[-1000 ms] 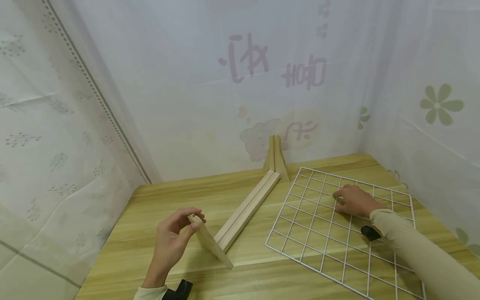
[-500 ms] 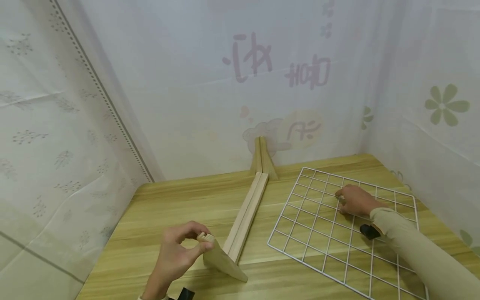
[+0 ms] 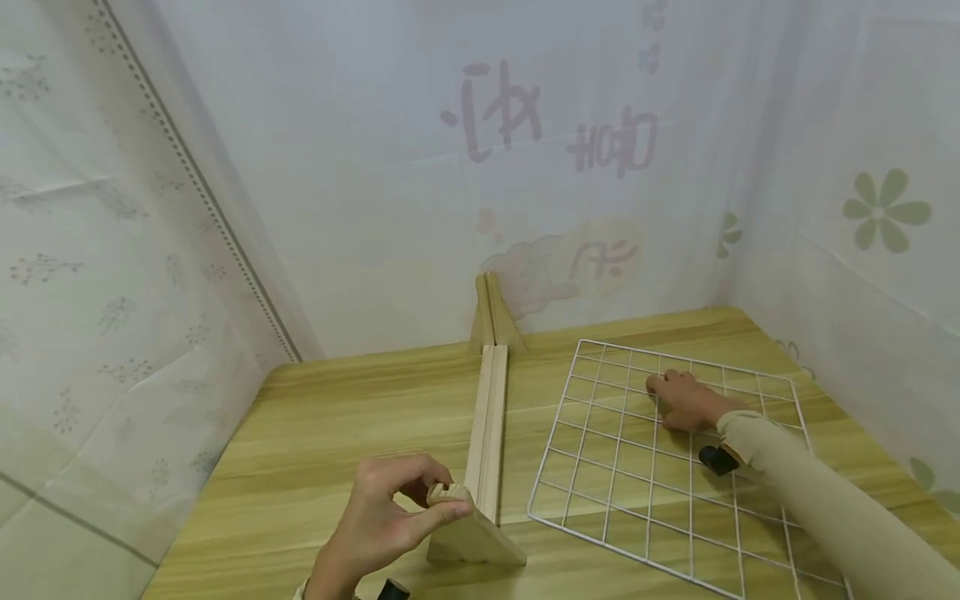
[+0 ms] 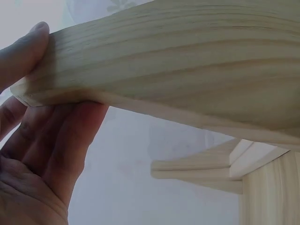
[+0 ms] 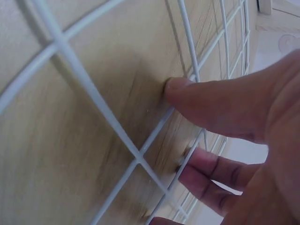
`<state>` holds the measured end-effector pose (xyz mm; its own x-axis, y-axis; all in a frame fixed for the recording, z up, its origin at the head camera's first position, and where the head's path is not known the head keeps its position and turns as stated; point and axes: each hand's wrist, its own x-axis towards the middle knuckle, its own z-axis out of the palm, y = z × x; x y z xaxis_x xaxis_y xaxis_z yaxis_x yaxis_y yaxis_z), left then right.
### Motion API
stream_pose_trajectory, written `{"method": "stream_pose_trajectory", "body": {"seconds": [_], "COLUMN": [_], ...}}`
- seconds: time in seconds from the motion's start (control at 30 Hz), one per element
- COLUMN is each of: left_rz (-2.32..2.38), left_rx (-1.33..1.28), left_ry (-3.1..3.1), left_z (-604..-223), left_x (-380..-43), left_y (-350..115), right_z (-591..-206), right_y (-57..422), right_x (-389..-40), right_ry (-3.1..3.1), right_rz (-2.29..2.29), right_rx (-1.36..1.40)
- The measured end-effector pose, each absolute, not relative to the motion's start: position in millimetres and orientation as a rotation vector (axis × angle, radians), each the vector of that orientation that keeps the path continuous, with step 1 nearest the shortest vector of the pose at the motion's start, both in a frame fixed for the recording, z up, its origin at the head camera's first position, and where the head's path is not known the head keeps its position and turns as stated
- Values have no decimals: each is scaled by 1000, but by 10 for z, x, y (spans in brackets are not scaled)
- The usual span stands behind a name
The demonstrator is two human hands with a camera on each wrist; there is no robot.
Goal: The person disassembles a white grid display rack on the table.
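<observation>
A wooden stand has two tapered end pieces joined by a long grooved bar (image 3: 487,425). My left hand (image 3: 390,508) pinches the top of the near end piece (image 3: 480,533) between thumb and fingers. In the left wrist view, the grained side of that end piece (image 4: 187,70) fills the upper part. The far end piece (image 3: 497,312) stands upright near the back wall. To the right lies a white wire grid panel (image 3: 592,454), flat on the table. Over its middle, my right hand (image 3: 690,400) grips a wire, with the thumb (image 5: 211,103) and fingertips on either side.
A wood-grain table (image 3: 330,425) carries everything. Pale printed curtains (image 3: 375,167) hang at the back and both sides, close to the table's edges.
My left hand has swung the near end piece right and toward me, and the stand now points more straight away from me. My right hand has shifted left with the wire grid panel.
</observation>
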<state>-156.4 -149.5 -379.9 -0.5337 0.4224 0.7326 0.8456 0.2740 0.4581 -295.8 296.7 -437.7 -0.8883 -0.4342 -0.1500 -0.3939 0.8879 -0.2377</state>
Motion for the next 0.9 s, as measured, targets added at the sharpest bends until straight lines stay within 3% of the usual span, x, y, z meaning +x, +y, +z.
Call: {"method": "stream_pose_trajectory", "body": {"seconds": [0.27, 0.9], "left_rz": [-1163, -1144], "left_rx": [-1146, -1208], "left_ry": [-2074, -2001], "left_z": [-3783, -3790], "left_x": [-1551, -1603], "left_y": [-1437, -1104], "right_z": [-4371, -4407], "right_y": [2883, 2583], "right_x": [-3033, -3414], "right_ry": [2854, 2865], "right_rz": [-247, -196], "right_rx": [-684, -515]}}
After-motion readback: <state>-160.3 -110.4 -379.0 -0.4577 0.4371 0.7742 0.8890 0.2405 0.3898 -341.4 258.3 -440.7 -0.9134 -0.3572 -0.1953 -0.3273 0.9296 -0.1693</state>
